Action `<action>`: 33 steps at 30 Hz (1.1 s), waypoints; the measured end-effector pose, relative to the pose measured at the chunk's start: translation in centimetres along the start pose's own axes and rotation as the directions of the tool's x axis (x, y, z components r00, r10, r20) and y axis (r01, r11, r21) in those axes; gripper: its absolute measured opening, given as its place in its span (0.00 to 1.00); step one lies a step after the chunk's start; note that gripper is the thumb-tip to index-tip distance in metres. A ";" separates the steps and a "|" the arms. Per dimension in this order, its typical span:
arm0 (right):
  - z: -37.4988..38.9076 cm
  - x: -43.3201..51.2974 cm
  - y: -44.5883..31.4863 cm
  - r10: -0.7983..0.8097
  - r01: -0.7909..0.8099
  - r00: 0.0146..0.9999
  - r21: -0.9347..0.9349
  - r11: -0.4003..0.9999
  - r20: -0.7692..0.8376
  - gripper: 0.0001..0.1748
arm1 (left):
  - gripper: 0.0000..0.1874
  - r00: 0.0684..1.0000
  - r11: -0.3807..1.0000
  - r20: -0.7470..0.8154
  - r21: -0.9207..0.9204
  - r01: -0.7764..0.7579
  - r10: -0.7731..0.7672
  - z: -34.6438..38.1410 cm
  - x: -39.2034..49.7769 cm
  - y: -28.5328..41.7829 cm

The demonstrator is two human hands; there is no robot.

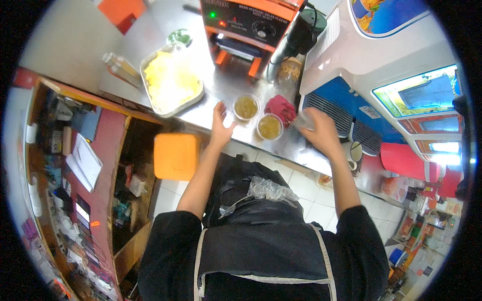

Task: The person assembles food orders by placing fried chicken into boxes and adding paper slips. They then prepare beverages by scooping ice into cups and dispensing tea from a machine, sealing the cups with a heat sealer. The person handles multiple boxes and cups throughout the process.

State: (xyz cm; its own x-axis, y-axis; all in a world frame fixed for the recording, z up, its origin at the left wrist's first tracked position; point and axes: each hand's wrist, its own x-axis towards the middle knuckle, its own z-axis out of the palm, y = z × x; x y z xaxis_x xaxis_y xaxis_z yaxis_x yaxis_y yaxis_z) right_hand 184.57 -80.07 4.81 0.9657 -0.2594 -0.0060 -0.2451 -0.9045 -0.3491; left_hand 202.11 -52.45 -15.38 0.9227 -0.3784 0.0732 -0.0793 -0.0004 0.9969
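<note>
My left hand [222,124] is over the edge of the steel counter [222,88], its fingers apart and empty, just left of a clear plastic cup [246,107] of greenish-brown food. A second such cup [269,127] stands nearer me, to the right. Behind it lies a crumpled dark red cloth [280,109]. My right hand [317,126] is right of the cloth, with a blurred, clear object [304,119] at its fingertips, perhaps a plastic cup or lid. A metal tray [173,110] heaped with bright yellow food is at the left.
An orange-and-black cup sealing machine [244,28] with lit indicators stands at the back. A drink dispenser [339,67] is at the right, with mugs [354,152] beside it. A lidded jar [289,71] stands behind the cloth. Below the counter is an orange stool or box [176,156]; shelves [131,188] stand left.
</note>
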 end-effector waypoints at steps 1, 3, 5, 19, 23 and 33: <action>-0.2 -0.9 1.9 0.064 -0.038 0.988 0.173 0.984 -0.143 0.29 | 0.43 0.971 0.961 -0.008 -0.145 0.235 -0.239 -1.4 0.3 0.1; 0.9 -1.8 5.9 0.341 -0.201 0.822 0.329 0.923 -0.455 0.29 | 0.37 0.929 0.896 -0.096 -0.315 0.311 -0.357 -4.6 2.0 0.8; 2.8 -1.2 10.0 0.506 -0.279 0.628 0.436 0.856 -0.592 0.31 | 0.40 0.876 0.826 -0.128 -0.419 0.378 -0.466 -7.4 3.7 1.7; 10.2 1.1 20.1 0.692 0.003 0.502 0.801 0.599 -0.519 0.33 | 0.18 0.765 0.810 -0.283 -0.303 0.502 -0.579 -16.2 10.5 1.3; 9.9 -1.7 16.9 0.674 -0.389 0.297 0.559 0.732 -0.676 0.39 | 0.23 0.633 0.619 0.074 -0.148 0.771 -0.771 -15.3 9.9 5.3; 9.7 3.2 -14.2 0.366 -0.210 0.852 0.396 0.894 -0.374 0.40 | 0.22 0.853 0.423 0.349 -0.755 0.501 -0.387 1.4 18.8 12.0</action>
State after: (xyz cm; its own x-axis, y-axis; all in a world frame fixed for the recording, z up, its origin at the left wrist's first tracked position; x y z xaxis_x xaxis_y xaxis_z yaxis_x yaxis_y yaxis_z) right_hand 191.93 -64.74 0.70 0.7010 -0.6791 0.2178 -0.3884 -0.6196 -0.6821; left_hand 217.99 -60.90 -2.09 0.6865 -0.6461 -0.3337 0.7134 0.5093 0.4813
